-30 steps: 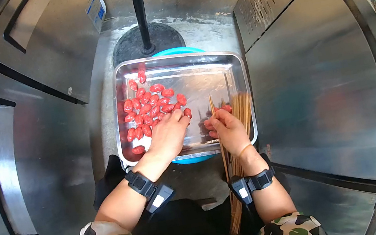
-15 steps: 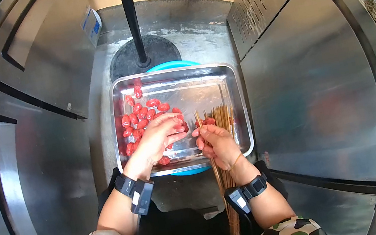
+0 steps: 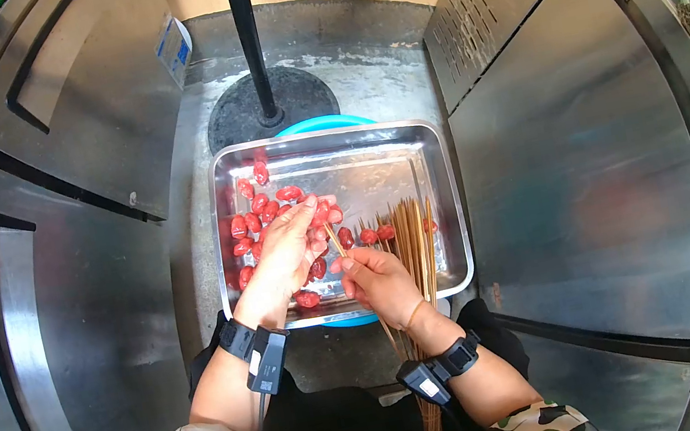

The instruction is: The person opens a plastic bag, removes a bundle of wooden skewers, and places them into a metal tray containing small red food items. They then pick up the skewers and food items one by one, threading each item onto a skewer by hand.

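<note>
My left hand pinches a glossy red oval piece, which looks like a small sausage, over the middle of a metal tray. A thin wooden skewer is gripped by my right hand; its upper tip is right at the held piece, and its long lower end slants down toward my lap. Many loose red pieces lie in the tray's left half, some hidden beneath my left hand. Beside my right hand, a bundle of skewers leans over the tray's near edge, a few with red pieces near their tips.
A blue basin shows under the tray. Behind it stands a black pole on a round base. Stainless steel cabinets flank me, with a handled door on the left.
My right hand has moved left, lifting a skewer away from the bundle toward my left hand. My left hand has turned and now holds a red piece at the skewer's tip.
</note>
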The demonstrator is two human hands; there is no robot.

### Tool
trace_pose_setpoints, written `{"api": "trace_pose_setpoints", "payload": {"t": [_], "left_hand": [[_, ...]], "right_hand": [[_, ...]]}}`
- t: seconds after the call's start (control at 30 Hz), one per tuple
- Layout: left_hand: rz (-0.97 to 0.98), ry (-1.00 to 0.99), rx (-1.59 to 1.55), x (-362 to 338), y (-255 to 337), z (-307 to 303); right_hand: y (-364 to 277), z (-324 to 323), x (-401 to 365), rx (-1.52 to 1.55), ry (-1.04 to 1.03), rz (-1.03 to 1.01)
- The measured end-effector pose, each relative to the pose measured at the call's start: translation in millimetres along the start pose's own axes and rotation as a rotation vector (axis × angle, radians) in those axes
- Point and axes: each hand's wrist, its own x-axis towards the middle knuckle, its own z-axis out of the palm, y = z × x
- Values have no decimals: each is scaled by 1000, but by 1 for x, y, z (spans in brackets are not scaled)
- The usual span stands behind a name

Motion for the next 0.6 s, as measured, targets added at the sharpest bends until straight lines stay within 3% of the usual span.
{"api": "trace_pose_setpoints", "payload": {"t": [0.33,0.43,0.6], "left_hand": [[23,-32,72,-2,-1,3],[100,-28,134,0,-4,5],[340,47,535,-2,-8,9]], "right_hand": [[1,0,2,-38,33,4],[2,0,2,-72,41,0],[-6,0,1,27,25,69]]}}
